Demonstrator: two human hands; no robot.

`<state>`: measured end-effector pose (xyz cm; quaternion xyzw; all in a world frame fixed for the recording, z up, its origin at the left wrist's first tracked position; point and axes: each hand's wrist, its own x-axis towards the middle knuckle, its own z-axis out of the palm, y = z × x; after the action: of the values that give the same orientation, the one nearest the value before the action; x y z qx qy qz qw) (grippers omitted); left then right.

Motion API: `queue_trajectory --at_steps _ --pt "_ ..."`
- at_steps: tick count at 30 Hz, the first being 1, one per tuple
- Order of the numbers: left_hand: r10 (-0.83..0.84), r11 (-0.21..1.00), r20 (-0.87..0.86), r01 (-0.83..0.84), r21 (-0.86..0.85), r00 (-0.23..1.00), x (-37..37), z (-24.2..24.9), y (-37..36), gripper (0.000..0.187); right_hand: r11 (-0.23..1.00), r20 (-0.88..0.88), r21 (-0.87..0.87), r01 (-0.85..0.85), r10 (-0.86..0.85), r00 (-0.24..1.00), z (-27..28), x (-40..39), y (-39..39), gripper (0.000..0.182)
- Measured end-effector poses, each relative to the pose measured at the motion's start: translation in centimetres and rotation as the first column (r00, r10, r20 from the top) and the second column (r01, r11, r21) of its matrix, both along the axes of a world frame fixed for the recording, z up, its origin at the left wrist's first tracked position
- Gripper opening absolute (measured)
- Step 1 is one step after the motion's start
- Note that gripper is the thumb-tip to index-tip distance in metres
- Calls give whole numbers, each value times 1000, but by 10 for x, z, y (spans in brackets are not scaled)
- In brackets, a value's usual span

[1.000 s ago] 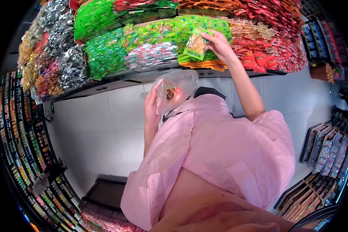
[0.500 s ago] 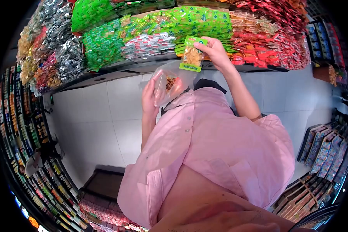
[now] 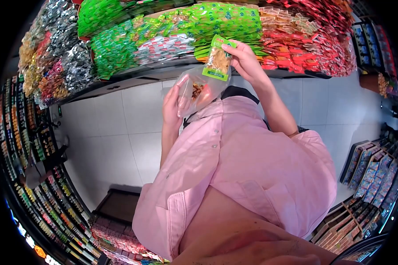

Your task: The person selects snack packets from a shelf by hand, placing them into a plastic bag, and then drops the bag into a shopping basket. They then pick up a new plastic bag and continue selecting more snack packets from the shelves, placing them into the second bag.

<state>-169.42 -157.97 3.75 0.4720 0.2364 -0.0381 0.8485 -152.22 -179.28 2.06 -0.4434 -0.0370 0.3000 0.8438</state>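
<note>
Retail interior: pale grey square-tiled floor (image 3: 101,112), smooth and faintly glossy; along the far side, a curved display heaped with small crinkled packets, among them bright green plastic packets (image 3: 227,22), shiny silver foil packets (image 3: 82,64) and glossy red packets (image 3: 292,57). Item one: a flat, rectangular green plastic packet with a clear window (image 3: 218,59) showing pale golden, lumpy contents. We find it in front of the display, hanging below the right hand (image 3: 243,57), the nearer hand, whose thumb and fingers pinch its upper right part. Its long axis runs down from the fingertips, lower end leaning slightly left, over the upper right of item two in our view; we cannot tell whether they touch. Item two: a thin, colourless, see-through plastic bag (image 3: 195,104), softly creased, holding small brown irregular pieces (image 3: 197,90). The left hand (image 3: 170,104) grips its left side; we cannot tell how closely the fingers press together behind the film.
</note>
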Motion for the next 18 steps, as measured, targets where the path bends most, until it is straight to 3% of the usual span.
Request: queue_trajectory --at_steps 3,10,14,18 --pt "-12 1000 45 13 -4 999 2 -3 -5 49 971 -219 239 -25 79 972 0 -5 -4 30" --pt "-44 998 46 46 -31 998 7 -11 -13 49 941 -373 323 -101 224 900 -22 -18 -13 35" --pt "-47 998 37 48 -29 998 10 -16 -19 50 907 -356 391 -154 303 884 -17 -14 -18 42" --pt "-90 993 49 93 -70 995 13 -21 -21 50 948 -279 277 -156 234 931 38 -15 -22 46"
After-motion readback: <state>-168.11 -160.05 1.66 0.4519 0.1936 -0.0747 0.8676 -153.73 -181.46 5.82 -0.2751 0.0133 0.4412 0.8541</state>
